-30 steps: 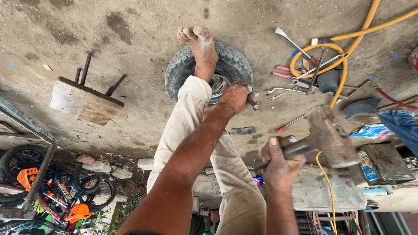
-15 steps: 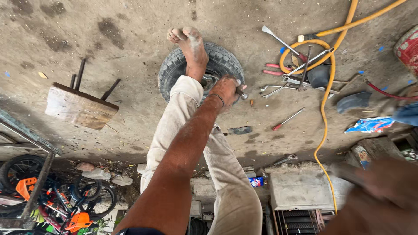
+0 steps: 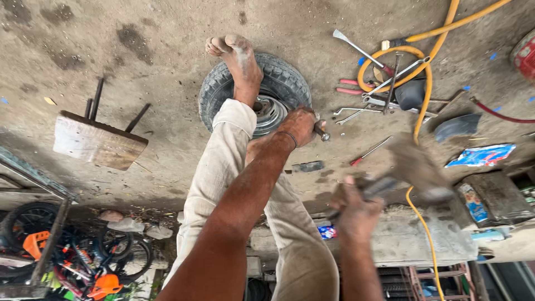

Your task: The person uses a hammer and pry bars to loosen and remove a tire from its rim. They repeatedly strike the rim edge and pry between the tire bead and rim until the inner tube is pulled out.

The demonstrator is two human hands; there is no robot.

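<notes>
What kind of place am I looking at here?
Most likely a small tyre or vehicle repair workshop: a small wheel lies on the stained concrete floor, hand tools and a yellow hose are scattered nearby.

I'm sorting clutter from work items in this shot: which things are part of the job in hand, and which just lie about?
In use:
small tyre on its rim, pinned by a bare foot
metal tool in left hand
blurred hammer in right hand

Lying about:
yellow hose
spanners
red-handled screwdriver
wooden stool
</notes>
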